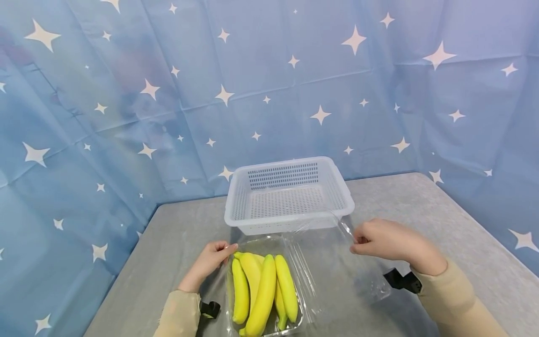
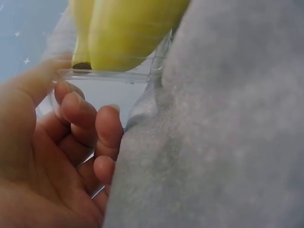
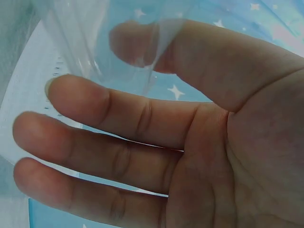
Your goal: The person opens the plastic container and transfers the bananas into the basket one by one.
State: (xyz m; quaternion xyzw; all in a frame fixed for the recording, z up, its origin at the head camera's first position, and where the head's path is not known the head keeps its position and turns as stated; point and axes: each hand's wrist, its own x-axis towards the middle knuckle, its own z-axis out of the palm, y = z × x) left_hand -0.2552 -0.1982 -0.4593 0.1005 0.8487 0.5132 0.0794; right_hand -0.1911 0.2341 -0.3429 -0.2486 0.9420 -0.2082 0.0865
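Note:
A clear plastic clamshell box (image 1: pixel 300 310) lies on the table, holding several yellow bananas (image 1: pixel 263 292). Its transparent lid (image 1: pixel 332 262) is swung out to the right. My left hand (image 1: pixel 214 260) grips the box rim at the far left corner, thumb above and fingers curled below. In the left wrist view, the hand (image 2: pixel 61 128) is right under the rim, close to a banana (image 2: pixel 126 42). My right hand (image 1: pixel 385 241) holds the lid's far right edge. In the right wrist view, clear plastic (image 3: pixel 90 38) runs between thumb and index finger (image 3: pixel 80 97).
A white perforated plastic basket (image 1: pixel 290 220) stands behind the box, near the back of the grey table (image 1: pixel 185 229). Beyond the table hangs a blue curtain (image 1: pixel 269 84) with white stars. Black straps with small cameras (image 1: pixel 404 281) sit at both wrists.

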